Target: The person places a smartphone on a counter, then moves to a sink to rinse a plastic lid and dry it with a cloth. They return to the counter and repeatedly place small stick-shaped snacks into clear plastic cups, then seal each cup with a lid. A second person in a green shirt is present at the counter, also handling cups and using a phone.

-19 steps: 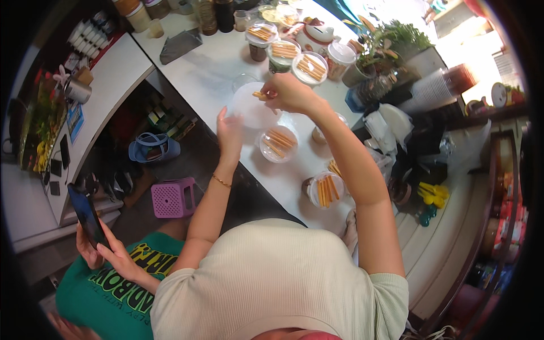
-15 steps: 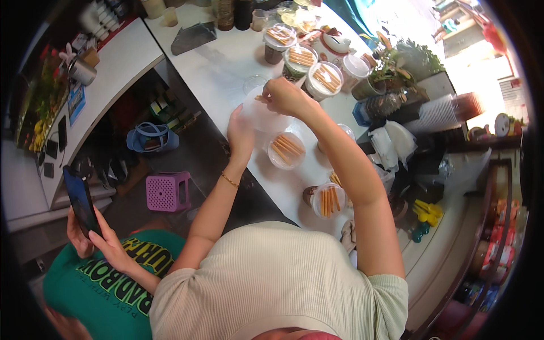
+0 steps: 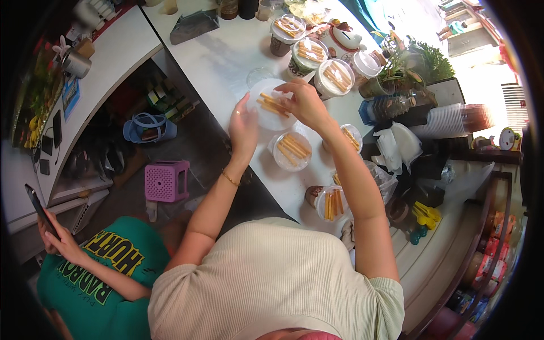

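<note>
Narrowed at the fingertips, the right hand (image 3: 309, 107) holds the ends of several golden sticks (image 3: 272, 103) over a pale round lid (image 3: 271, 122), while the left hand (image 3: 243, 130) curves, blurred, at the lid's left edge, and whether it grips cannot be told. Uneven pressure from either side could tip the lid and scatter the sticks, or too tight a pinch snap them. Farther out, a low wrist could knock the stick-topped cup (image 3: 281, 161) just below.
</note>
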`<action>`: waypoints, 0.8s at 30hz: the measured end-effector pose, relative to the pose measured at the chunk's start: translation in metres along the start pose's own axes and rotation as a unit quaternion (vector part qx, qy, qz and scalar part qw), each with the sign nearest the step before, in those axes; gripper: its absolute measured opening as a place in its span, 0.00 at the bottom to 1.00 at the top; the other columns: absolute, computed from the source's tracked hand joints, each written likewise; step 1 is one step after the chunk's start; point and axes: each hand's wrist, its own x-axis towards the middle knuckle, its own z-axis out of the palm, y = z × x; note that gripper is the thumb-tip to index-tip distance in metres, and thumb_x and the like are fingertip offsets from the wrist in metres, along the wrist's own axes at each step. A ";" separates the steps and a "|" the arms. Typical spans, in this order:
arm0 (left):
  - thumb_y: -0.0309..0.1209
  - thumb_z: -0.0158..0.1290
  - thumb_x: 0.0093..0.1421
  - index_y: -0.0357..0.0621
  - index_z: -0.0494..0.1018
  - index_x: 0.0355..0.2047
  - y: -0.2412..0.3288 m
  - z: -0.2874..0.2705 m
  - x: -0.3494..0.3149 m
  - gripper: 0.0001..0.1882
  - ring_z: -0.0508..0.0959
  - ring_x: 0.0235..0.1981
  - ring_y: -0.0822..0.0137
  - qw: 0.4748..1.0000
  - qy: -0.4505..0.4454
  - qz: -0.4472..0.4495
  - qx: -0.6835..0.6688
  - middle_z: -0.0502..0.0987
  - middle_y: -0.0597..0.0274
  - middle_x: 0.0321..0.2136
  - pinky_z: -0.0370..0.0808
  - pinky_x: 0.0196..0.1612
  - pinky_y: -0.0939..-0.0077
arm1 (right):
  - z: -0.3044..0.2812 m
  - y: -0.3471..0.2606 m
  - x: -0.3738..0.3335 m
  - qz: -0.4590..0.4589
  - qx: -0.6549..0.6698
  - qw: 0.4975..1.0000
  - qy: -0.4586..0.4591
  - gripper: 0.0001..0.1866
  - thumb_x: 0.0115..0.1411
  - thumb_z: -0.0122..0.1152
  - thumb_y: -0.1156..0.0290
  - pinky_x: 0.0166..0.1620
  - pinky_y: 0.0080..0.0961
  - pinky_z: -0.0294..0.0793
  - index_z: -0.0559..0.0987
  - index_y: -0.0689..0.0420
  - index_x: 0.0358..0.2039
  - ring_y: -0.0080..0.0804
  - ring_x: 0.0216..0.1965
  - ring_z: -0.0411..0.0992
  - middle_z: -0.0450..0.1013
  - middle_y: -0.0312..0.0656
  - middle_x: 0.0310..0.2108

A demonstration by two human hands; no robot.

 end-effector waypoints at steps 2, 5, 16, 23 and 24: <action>0.25 0.47 0.62 0.33 0.61 0.58 -0.003 0.000 0.002 0.23 0.70 0.49 0.70 0.999 0.004 0.029 0.027 0.70 0.53 0.50 0.68 0.52 0.74 | -0.003 -0.010 0.015 0.013 0.020 0.998 0.050 0.13 0.53 0.63 0.67 0.42 0.36 0.73 0.80 0.59 0.38 0.44 0.40 0.73 0.73 0.49 0.36; 0.26 0.47 0.62 0.32 0.60 0.58 -0.001 -0.001 -0.003 0.24 0.69 0.51 0.68 0.995 0.007 0.057 0.086 0.68 0.50 0.53 0.67 0.53 0.73 | 0.005 -0.003 0.067 -0.065 -0.053 0.995 0.045 0.12 0.55 0.60 0.68 0.42 0.37 0.73 0.79 0.59 0.38 0.46 0.41 0.73 0.73 0.50 0.36; 0.30 0.49 0.62 0.37 0.60 0.59 0.008 0.003 -0.032 0.25 0.73 0.35 0.72 0.996 -0.011 -0.055 0.063 0.68 0.53 0.45 0.73 0.39 0.78 | 0.074 0.011 0.152 0.043 -0.370 0.871 -0.321 0.52 0.34 0.73 0.49 0.53 0.41 0.72 0.62 0.58 0.58 0.52 0.54 0.66 0.59 0.51 0.57; 0.28 0.47 0.63 0.34 0.58 0.59 -0.001 0.004 -0.030 0.25 0.73 0.34 0.72 0.998 0.024 0.002 0.053 0.69 0.51 0.50 0.72 0.37 0.79 | 0.020 -0.021 0.131 0.025 -0.217 0.970 -0.104 0.44 0.40 0.66 0.49 0.51 0.42 0.70 0.61 0.53 0.56 0.55 0.47 0.69 0.63 0.60 0.50; 0.28 0.47 0.64 0.34 0.59 0.59 0.000 0.003 -0.028 0.24 0.73 0.34 0.72 0.998 0.035 0.018 0.053 0.70 0.53 0.48 0.72 0.36 0.79 | 0.002 -0.032 0.115 -0.029 -0.196 0.978 -0.068 0.42 0.41 0.65 0.51 0.50 0.42 0.70 0.62 0.53 0.56 0.54 0.46 0.69 0.63 0.58 0.50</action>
